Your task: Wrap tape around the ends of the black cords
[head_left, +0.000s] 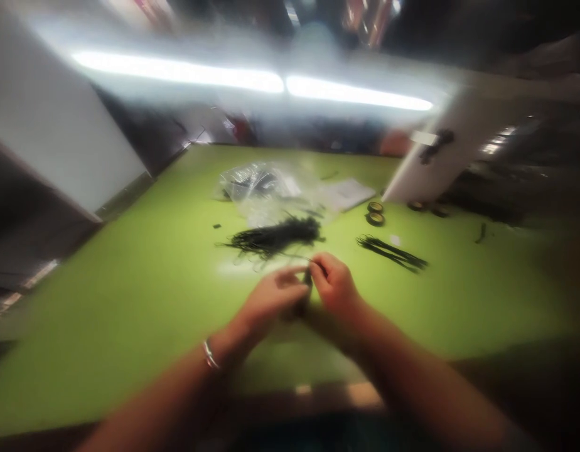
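My left hand (275, 292), with a bracelet at its wrist, is closed on a small dark piece (307, 278) whose kind I cannot make out. Against it, my right hand (336, 282) pinches a thin black wire (297, 256), which sticks out to the left above the fingers. The two hands meet at the fingertips, low over the green table (177, 301). Just beyond them lies a loose pile of looped black wires (271, 238). To the right of the hands is a smaller, straighter bundle of black wires (393, 252).
Behind the pile lies a clear plastic bag (257, 179) with dark contents, beside a white sheet or packet (349, 193). Black tape rolls (375, 218) are near a white upright panel (422, 166). Another pale panel (68, 107) borders the left. Bright tube lights (177, 72) hang above.
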Available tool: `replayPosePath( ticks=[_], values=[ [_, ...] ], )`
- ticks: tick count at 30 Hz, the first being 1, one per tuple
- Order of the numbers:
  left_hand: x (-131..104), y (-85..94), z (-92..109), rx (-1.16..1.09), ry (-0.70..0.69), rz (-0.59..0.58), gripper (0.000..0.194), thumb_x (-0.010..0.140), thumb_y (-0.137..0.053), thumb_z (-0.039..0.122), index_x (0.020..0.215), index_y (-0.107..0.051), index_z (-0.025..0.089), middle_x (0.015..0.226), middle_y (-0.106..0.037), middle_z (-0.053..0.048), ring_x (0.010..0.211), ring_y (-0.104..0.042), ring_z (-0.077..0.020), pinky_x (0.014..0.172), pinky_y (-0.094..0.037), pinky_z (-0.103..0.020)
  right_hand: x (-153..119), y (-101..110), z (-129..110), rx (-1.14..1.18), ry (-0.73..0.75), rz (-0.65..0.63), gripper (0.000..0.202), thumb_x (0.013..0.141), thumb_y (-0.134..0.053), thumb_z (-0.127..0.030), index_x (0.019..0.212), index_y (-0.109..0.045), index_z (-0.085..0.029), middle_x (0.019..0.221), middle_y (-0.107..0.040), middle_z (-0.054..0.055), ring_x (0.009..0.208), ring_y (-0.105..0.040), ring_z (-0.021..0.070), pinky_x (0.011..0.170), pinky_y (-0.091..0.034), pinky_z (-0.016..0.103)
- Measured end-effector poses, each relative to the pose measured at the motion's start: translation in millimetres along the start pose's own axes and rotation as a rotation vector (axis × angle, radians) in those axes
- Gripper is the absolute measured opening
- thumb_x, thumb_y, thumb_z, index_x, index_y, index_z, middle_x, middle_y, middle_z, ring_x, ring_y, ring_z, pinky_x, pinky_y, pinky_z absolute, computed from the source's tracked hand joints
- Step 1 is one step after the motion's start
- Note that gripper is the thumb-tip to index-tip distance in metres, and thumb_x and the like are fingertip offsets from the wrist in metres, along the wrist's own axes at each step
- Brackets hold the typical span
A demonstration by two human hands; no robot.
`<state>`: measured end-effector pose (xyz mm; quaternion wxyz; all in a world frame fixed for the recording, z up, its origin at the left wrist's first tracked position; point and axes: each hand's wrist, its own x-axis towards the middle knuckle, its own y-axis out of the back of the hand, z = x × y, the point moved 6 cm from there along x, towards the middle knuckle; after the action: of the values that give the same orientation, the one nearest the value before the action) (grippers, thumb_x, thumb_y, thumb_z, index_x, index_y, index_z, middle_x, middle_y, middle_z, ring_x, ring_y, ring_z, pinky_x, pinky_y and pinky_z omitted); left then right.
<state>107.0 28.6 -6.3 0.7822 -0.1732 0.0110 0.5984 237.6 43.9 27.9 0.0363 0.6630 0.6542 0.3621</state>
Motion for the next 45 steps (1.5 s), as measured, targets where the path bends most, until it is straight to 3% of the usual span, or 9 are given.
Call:
replayPosePath(
  ticks=[6, 10, 12, 20, 24, 27, 31, 38, 45],
  values=[
    [-2, 2.3, -5, -0.009, 0.064, 0.033, 0.058, 0.062, -0.069, 0.014, 0.12, -0.063, 0.018, 0.061, -0.062, 0.001, 0.049, -0.056, -0.0121, 0.05, -0.041, -0.023, -1, 0, -3, 0.018, -0.002, -0.013, 0.017, 0.088, -0.048, -0.025, 0.072, -0.052, -0.021, 0.067, -0.053, -0.001, 0.064, -0.048, 0.0136, 0.06, -0.04, 0.025],
    [1, 2.4, -10, -0.052, 0.052, -0.005, 0.02, 0.07, -0.07, 0.028, 0.081, -0.071, 0.011, 0.051, -0.058, -0.001, 0.044, -0.049, -0.0105, 0.045, -0.036, -0.022, -2, -2, -4, 0.045, -0.027, -0.029, 0.017, 0.086, -0.05, -0.024, 0.07, -0.054, -0.02, 0.065, -0.054, -0.001, 0.061, -0.048, 0.0125, 0.059, -0.041, 0.025],
    [2, 3.0, -12, -0.09, 0.051, 0.006, 0.026, 0.071, -0.073, 0.036, 0.071, -0.069, 0.011, 0.047, -0.054, 0.0, 0.041, -0.044, -0.008, 0.042, -0.031, -0.021, -3, -3, -6, 0.073, -0.032, -0.031, 0.017, 0.085, -0.052, -0.023, 0.069, -0.055, -0.019, 0.064, -0.055, -0.001, 0.061, -0.048, 0.0119, 0.059, -0.042, 0.024],
    [-2, 9.5, -4, -0.158, 0.032, 0.162, 0.027, 0.063, -0.08, 0.034, 0.072, -0.071, 0.01, 0.048, -0.054, 0.002, 0.041, -0.037, -0.004, 0.042, -0.028, -0.018, -1, 0, 9, 0.566, -0.286, -0.005, 0.024, 0.08, -0.066, -0.04, 0.092, -0.066, -0.019, 0.066, -0.061, -0.003, 0.046, -0.051, 0.0081, 0.039, -0.048, 0.022],
    [0, 17.5, -5, -0.135, 0.026, 0.222, 0.02, 0.063, -0.077, 0.029, 0.067, -0.07, 0.01, 0.06, -0.064, -0.003, 0.041, -0.039, -0.0042, 0.041, -0.027, -0.019, -2, 9, 2, 0.472, -0.167, 0.044, 0.016, 0.08, -0.068, -0.035, 0.084, -0.063, -0.02, 0.065, -0.062, -0.004, 0.048, -0.056, 0.0092, 0.043, -0.052, 0.023],
    [-1, 17.4, -2, -0.12, -0.028, 0.213, 0.018, 0.065, -0.074, 0.028, 0.068, -0.07, 0.01, 0.06, -0.063, -0.003, 0.042, -0.039, -0.0043, 0.041, -0.026, -0.019, -7, 8, -12, 0.224, 0.068, 0.038, 0.005, 0.084, -0.064, -0.025, 0.081, -0.066, -0.022, 0.069, -0.064, -0.001, 0.054, -0.059, 0.0106, 0.05, -0.052, 0.024],
    [-4, 13.6, 3, -0.102, -0.038, 0.221, 0.016, 0.066, -0.07, 0.025, 0.062, -0.067, 0.01, 0.055, -0.058, -0.001, 0.042, -0.036, -0.0043, 0.04, -0.024, -0.019, -16, 5, -25, -0.029, 0.353, 0.067, 0.014, 0.088, -0.058, -0.017, 0.094, -0.069, -0.024, 0.083, -0.067, 0.004, 0.075, -0.063, 0.0153, 0.07, -0.054, 0.029],
    [-5, 5.8, 8, -0.13, -0.023, 0.128, 0.017, 0.066, -0.066, 0.021, 0.053, -0.058, 0.012, 0.046, -0.043, 0.004, 0.04, -0.031, -0.0042, 0.04, -0.021, -0.02, -18, 2, -29, -0.122, 0.435, -0.006, 0.022, 0.09, -0.052, -0.013, 0.103, -0.067, -0.023, 0.085, -0.065, 0.006, 0.079, -0.061, 0.0166, 0.073, -0.053, 0.03],
    [-5, 6.9, 10, -0.108, -0.011, 0.143, 0.012, 0.063, -0.07, 0.022, 0.063, -0.067, 0.011, 0.054, -0.056, 0.0, 0.044, -0.039, -0.0059, 0.041, -0.027, -0.019, -15, 6, -28, -0.093, 0.441, 0.01, 0.021, 0.088, -0.053, -0.011, 0.101, -0.066, -0.022, 0.085, -0.064, 0.005, 0.079, -0.061, 0.0158, 0.072, -0.053, 0.028]
  ],
)
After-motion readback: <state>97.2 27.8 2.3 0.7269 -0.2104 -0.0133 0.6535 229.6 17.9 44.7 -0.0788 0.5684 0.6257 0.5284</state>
